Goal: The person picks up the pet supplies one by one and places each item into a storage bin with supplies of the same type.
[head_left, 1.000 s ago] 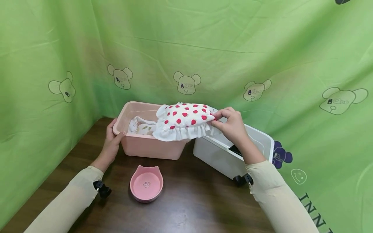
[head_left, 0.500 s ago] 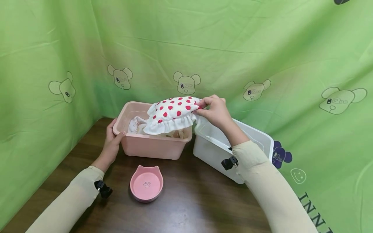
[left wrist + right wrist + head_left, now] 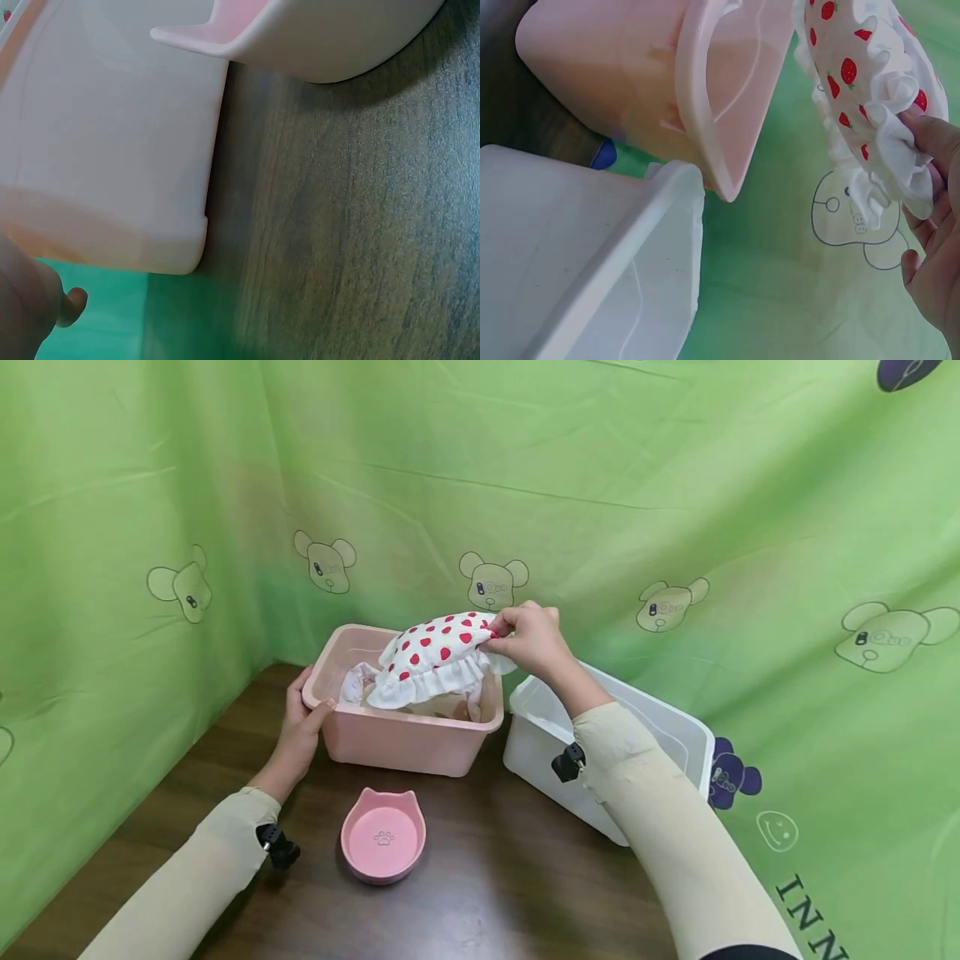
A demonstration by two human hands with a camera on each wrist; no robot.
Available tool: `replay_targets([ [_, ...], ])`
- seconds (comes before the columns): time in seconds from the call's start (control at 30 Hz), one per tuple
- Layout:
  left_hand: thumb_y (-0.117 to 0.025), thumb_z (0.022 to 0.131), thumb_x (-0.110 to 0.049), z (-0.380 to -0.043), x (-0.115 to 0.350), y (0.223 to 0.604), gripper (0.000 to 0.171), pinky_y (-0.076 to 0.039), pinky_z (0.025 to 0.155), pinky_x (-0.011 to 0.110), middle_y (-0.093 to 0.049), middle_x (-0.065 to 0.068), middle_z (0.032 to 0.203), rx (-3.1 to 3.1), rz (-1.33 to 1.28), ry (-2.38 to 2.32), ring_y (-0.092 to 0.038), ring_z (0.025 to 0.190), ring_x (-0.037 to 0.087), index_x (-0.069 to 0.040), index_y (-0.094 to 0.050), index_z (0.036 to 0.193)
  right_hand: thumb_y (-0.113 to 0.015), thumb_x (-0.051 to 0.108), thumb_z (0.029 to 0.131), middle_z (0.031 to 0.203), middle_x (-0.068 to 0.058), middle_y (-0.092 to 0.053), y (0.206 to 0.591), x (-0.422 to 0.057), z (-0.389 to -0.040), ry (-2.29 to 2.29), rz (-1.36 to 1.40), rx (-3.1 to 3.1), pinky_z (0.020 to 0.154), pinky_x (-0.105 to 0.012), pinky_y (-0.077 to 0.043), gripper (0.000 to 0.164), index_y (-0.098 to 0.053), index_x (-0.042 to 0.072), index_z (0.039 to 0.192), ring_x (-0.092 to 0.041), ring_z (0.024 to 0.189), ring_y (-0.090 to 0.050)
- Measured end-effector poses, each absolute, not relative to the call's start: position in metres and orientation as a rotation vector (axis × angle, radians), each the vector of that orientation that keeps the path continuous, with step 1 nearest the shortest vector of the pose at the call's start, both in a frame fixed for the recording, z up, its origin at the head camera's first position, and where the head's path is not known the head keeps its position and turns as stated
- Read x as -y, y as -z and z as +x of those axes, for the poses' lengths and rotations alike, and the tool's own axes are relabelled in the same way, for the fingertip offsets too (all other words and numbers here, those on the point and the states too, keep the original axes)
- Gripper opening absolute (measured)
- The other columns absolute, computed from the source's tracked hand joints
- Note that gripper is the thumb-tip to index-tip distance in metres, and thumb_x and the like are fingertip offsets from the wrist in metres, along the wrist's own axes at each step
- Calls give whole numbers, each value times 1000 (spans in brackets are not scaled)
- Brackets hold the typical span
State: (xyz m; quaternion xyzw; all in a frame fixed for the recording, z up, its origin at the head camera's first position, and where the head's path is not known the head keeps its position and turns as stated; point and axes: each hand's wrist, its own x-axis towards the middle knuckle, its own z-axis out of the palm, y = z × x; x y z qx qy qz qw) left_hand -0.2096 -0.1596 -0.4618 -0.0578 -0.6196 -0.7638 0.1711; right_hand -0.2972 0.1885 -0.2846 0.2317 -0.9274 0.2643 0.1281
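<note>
My right hand [image 3: 536,639] pinches one corner of a small ruffled cushion [image 3: 438,647] printed with red strawberries. The cushion slants over the pink storage bin [image 3: 397,742], its left end lower, down by the bin's opening. In the right wrist view, thumb and fingers hold the white frill of the cushion [image 3: 855,97]. My left hand [image 3: 300,731] grips the bin's left end at the rim, thumb at the front. Inside that bin, a pale cloth item [image 3: 354,685] with a leafy print lies partly covered by the cushion.
To the right, a white bin [image 3: 536,752] stands at an angle beneath my right forearm. A pink cat-eared bowl [image 3: 384,839] sits on the brown wooden table [image 3: 480,877] in front of the pink bin. A green printed curtain [image 3: 570,477] hangs close behind both bins.
My right hand has carried the cushion leftward from between the two bins to over the pink one, and it now tilts down to the left. My left hand keeps its grip on the rim.
</note>
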Motion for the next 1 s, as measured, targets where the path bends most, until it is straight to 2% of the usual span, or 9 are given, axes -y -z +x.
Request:
replay_targets([
  [0.17,-48,100,8,-208,157,461,68,-28,119,24,-23,11,166,1739,-132,2162,-23,150,35,-4,-17,160,-87,27,82,85,1,-74,282,-180,-309,-703,723,2728,99,-47,-23,16,-77,14,85,-20,96,-52],
  [0.33,-48,101,6,-207,155,460,68,-26,122,29,-22,10,167,1747,-119,2153,-22,151,34,-4,-16,160,-88,28,82,86,2,-76,278,-171,-316,-654,733,2758,100,-47,-23,18,-78,14,87,-20,100,-54],
  [0.53,-48,101,5,-210,153,461,69,-28,119,24,-22,9,167,1742,-125,2163,-21,152,34,-6,-16,160,-87,30,82,85,4,-75,275,-156,-317,-489,816,2762,100,-47,-24,17,-78,16,88,-20,94,-50],
  [0.63,-48,100,6,-211,152,460,70,-27,121,28,-22,9,167,1734,-135,2157,-21,151,36,-6,-16,160,-87,32,82,83,7,-74,277,-146,-318,-383,889,2729,98,-47,-24,17,-78,19,87,-18,90,-47],
  [0.77,-48,100,6,-210,153,457,70,-21,126,41,-21,10,167,1743,-140,2153,-20,152,36,-6,-15,161,-86,36,82,82,11,-73,279,-133,-320,-297,961,2696,97,-46,-25,18,-77,21,87,-16,88,-44],
  [1.0,-48,100,2,-209,157,459,69,-27,120,27,-23,9,166,1743,-105,2143,-23,151,31,-8,-17,161,-86,37,82,79,13,-68,275,-115,-325,-265,1014,2705,95,-45,-24,18,-75,23,86,-15,90,-46],
])
